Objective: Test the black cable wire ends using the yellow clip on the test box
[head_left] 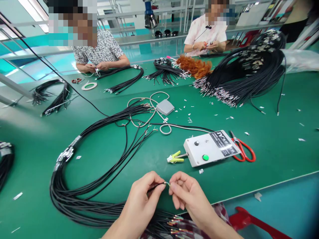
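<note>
My left hand [146,194] pinches a black cable [156,187] close to its stripped end. Fine light-coloured wires stick out of that end, and the thumb and fingers of my right hand [183,191] are closed on their tips. Beneath both wrists runs a bundle of black cables [82,209], curving round to the left and back, with coloured wire ends [178,220] by my right forearm. Ahead of my hands sits a white control box [199,151] with a green button and a yellow-green clip-like piece [175,157] on its shaft.
Red-handled scissors [245,151] lie beside the box. Behind are a grey pedal-like block [165,107] with a looped cord, a large cable heap [239,73] and a tape roll [89,86]. Two people work across the green table [274,142]. Foil scraps lie scattered.
</note>
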`<state>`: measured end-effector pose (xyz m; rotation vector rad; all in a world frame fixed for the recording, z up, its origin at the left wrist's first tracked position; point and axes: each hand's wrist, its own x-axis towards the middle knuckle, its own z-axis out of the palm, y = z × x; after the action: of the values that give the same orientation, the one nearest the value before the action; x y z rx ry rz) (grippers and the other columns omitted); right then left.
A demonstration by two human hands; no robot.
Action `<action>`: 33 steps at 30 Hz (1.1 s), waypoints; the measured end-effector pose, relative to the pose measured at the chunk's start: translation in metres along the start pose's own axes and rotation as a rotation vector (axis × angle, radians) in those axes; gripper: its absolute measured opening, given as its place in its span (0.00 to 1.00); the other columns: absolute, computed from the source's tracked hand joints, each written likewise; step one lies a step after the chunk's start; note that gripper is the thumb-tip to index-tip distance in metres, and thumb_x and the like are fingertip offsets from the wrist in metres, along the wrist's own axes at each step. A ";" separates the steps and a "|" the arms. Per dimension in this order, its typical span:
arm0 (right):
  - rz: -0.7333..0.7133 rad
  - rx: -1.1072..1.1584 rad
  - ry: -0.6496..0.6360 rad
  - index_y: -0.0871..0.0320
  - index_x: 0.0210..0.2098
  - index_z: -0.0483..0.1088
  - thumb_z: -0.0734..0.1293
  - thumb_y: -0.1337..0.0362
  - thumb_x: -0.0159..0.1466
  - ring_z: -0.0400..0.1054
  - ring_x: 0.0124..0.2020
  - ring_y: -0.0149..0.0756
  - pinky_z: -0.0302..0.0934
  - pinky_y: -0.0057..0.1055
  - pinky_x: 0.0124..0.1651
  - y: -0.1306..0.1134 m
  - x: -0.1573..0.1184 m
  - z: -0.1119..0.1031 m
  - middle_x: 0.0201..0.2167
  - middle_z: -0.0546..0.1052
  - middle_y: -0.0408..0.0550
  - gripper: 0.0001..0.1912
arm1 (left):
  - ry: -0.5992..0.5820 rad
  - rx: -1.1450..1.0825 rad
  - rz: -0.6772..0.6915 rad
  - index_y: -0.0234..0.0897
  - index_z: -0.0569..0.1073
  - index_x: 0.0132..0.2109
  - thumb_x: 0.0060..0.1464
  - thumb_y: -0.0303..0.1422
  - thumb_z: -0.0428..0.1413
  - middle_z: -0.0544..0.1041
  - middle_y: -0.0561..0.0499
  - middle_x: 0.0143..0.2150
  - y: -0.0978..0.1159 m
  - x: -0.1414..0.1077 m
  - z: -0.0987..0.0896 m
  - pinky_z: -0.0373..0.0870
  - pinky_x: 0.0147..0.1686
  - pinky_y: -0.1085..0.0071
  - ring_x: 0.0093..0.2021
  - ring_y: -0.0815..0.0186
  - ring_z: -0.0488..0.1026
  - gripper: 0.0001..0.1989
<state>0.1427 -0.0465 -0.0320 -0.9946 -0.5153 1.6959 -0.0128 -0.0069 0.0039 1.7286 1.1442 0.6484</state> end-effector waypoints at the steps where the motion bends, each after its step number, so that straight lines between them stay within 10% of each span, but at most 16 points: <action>1: -0.010 0.001 0.017 0.59 0.32 0.69 0.76 0.51 0.55 0.60 0.15 0.19 0.46 0.19 0.17 -0.002 0.000 -0.001 0.23 0.74 0.40 0.19 | 0.008 -0.016 -0.008 0.38 0.72 0.30 0.58 0.32 0.53 0.75 0.52 0.26 0.000 0.000 0.001 0.68 0.26 0.74 0.26 0.66 0.71 0.09; 33: 0.052 -0.009 -0.027 0.60 0.29 0.72 0.77 0.51 0.54 0.59 0.19 0.20 0.49 0.22 0.26 -0.005 0.009 0.002 0.23 0.74 0.40 0.19 | -0.133 -0.384 -0.292 0.35 0.68 0.36 0.60 0.49 0.51 0.67 0.56 0.21 -0.003 -0.005 0.002 0.46 0.15 0.77 0.15 0.76 0.53 0.19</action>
<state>0.1436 -0.0363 -0.0303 -1.0003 -0.5184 1.7568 -0.0150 -0.0118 0.0007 1.2330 1.0717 0.5228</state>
